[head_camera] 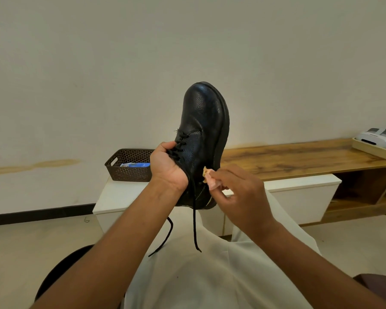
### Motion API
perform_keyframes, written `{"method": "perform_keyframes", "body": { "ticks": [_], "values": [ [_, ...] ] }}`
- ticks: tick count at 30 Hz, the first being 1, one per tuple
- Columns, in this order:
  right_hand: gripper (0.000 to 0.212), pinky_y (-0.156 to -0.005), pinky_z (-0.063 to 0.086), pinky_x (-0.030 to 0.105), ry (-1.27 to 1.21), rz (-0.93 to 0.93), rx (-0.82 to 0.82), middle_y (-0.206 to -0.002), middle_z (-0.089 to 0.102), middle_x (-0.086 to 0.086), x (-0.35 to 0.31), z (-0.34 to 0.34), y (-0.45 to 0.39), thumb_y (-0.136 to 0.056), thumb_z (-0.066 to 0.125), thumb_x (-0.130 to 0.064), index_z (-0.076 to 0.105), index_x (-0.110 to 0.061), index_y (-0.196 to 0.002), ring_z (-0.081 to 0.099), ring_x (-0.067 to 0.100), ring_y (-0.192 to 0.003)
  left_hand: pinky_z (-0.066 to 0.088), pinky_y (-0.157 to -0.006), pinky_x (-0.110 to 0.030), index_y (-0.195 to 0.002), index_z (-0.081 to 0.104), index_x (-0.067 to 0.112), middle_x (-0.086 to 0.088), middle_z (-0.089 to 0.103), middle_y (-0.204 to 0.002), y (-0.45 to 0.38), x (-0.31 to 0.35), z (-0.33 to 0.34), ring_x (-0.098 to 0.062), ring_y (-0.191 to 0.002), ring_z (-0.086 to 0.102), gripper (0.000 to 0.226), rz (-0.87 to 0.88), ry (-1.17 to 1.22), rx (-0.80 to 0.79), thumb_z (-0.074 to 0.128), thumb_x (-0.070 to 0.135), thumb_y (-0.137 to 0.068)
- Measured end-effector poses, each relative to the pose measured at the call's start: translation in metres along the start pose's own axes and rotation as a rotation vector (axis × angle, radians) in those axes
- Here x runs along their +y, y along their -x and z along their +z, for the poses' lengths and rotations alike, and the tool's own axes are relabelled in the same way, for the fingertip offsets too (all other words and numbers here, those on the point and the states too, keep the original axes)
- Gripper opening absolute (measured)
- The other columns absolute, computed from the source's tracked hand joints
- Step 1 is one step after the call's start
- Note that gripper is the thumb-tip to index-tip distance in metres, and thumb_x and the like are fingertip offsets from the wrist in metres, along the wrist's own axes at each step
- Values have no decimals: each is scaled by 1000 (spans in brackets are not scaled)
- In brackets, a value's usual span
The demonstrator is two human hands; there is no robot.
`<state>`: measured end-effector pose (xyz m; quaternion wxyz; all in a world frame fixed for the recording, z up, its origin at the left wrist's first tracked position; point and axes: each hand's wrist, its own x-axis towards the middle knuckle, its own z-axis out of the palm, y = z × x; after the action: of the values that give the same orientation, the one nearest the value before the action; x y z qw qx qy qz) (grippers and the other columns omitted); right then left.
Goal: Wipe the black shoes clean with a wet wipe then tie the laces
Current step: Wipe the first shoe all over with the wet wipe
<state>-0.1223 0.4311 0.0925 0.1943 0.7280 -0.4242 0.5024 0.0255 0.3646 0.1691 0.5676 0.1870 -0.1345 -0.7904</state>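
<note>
Pale garment (210,275) on lap nearest, forearms reaching out above it. Left hand (167,166) grips black shoe (201,134) at laced opening, fingers curled inside, toe pointing up. Untied laces (194,224) dangle below that wrist. Right hand (239,192) pinches crumpled soiled wipe (211,178) between thumb and fingertips, wipe touching shoe's side near heel. Brown basket (125,166) beyond left fingers on white cabinet (112,201); wooden shelf (299,157) beyond right fingers.

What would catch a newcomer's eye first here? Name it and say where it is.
First the black shoe, held toe-up at the centre by the left hand, its untied laces dangling. Beside its heel the right hand pinches a soiled wipe. Behind, a brown basket sits on a white cabinet.
</note>
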Motion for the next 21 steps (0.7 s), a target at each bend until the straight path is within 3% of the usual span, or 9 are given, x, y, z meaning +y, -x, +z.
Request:
{"method": "perform_keyframes", "body": {
  "ticks": [3,9,13,17,21],
  "values": [
    [12,-68,52,17,42,61,70,-87,73,6,8,-4,-10,-92,76,-15,77,-5,-99,64,14,-73,45,-97,-51,-128,57,5,-20,60,-129,2,-3,3,-38,-117,57,41,-18,-4,5,42,19,-93],
    [13,-74,42,4,18,63,75,-90,72,5,-8,6,-20,-91,77,-14,76,-5,-101,62,10,-77,51,-76,-47,-129,56,3,-19,64,-112,3,0,3,-36,-93,63,40,22,-17,37,41,17,-95],
    [12,-73,42,0,7,67,34,-88,74,4,1,3,-8,-89,79,-12,77,-6,-99,64,9,-75,50,-80,-48,-131,56,6,-18,62,-124,3,5,5,-36,-101,61,41,24,-8,45,42,19,-95],
    [10,-76,40,-3,0,92,35,-87,74,3,11,3,-13,-92,77,-14,77,-7,-99,63,8,-75,50,-75,-49,-132,55,5,-19,61,-124,3,2,5,-36,-95,62,41,21,-11,57,40,18,-96],
    [8,-74,43,-1,-11,164,121,-84,73,3,15,4,-27,-90,79,-11,77,-7,-96,56,2,-74,49,-86,-50,-129,57,6,-19,61,-126,1,6,2,-37,-104,62,39,33,-2,85,42,18,-95]
  ]
}}
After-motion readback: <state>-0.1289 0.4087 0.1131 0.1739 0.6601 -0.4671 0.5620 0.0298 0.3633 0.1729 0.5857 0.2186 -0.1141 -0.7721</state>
